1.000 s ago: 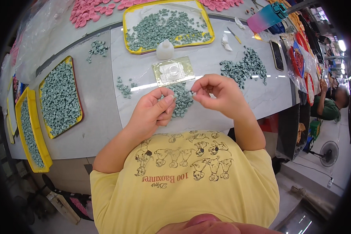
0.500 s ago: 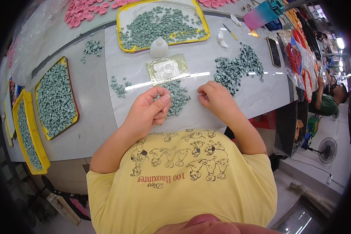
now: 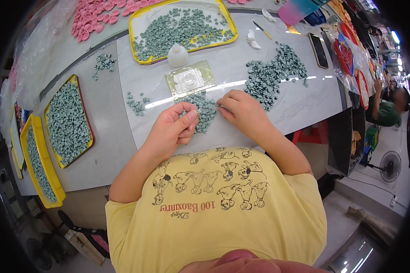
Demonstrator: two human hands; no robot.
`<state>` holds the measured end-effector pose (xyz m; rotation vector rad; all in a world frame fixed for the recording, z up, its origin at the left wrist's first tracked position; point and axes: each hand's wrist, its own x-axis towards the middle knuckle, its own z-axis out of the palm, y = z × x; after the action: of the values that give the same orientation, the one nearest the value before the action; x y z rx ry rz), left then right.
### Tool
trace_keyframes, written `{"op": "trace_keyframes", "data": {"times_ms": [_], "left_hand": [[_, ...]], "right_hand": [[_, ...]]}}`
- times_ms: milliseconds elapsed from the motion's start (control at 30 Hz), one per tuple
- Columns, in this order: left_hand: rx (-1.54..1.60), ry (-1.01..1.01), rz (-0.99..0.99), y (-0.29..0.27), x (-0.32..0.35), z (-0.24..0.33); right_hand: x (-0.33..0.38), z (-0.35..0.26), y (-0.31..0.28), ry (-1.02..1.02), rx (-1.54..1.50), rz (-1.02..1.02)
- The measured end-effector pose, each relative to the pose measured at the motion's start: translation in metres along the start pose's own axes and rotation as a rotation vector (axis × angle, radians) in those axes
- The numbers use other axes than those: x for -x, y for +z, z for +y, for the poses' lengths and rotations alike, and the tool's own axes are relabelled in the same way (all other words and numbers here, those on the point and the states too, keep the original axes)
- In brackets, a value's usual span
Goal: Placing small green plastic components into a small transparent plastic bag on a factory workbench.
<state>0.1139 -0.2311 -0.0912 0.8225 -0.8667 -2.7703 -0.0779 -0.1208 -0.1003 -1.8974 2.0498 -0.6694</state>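
Observation:
My left hand (image 3: 174, 125) is closed in a pinch, thumb against the curled forefinger, at the left edge of a small pile of grey-green pieces (image 3: 206, 113). Whatever lies between those fingertips is too small to make out. On the pile's right side, my right hand (image 3: 242, 111) pinches what looks like one small grey-green piece at its fingertips. Just beyond the pile lies a clear yellowish pad (image 3: 206, 76) with a white sheet and a round ring-like spot (image 3: 189, 80) on it. A white squeeze bottle (image 3: 177, 56) stands behind the pad.
Darker, shiny green pieces (image 3: 278, 73) spread at the right. A yellow-rimmed tray (image 3: 133, 34) of pieces lies at the back, and more trays (image 3: 93, 132) stand left. Pink pieces (image 3: 89, 22), a knife (image 3: 263, 30), a phone (image 3: 318, 50) and a blue-pink bottle (image 3: 294, 11) lie around.
My right hand has moved left, closer to my left hand and the small pile. My left hand keeps its pinch. The whole view has shifted slightly.

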Motion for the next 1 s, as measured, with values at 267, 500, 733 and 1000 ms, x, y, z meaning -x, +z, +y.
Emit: {"op": "trace_keyframes", "data": {"times_ms": [267,500,733,1000], "left_hand": [[0.011,-0.002,-0.008,-0.010,0.012,0.007],[0.023,-0.003,0.003,-0.029,0.022,0.016],[0.020,-0.009,-0.012,-0.041,0.022,0.019],[0.035,-0.007,-0.011,-0.047,0.025,0.022]], "right_hand": [[-0.016,-0.018,0.007,0.003,0.188,-0.174],[-0.023,-0.016,0.006,-0.042,0.135,-0.011],[-0.017,-0.015,0.020,-0.081,0.197,0.069],[-0.019,-0.024,0.032,-0.153,0.379,0.089]]}}
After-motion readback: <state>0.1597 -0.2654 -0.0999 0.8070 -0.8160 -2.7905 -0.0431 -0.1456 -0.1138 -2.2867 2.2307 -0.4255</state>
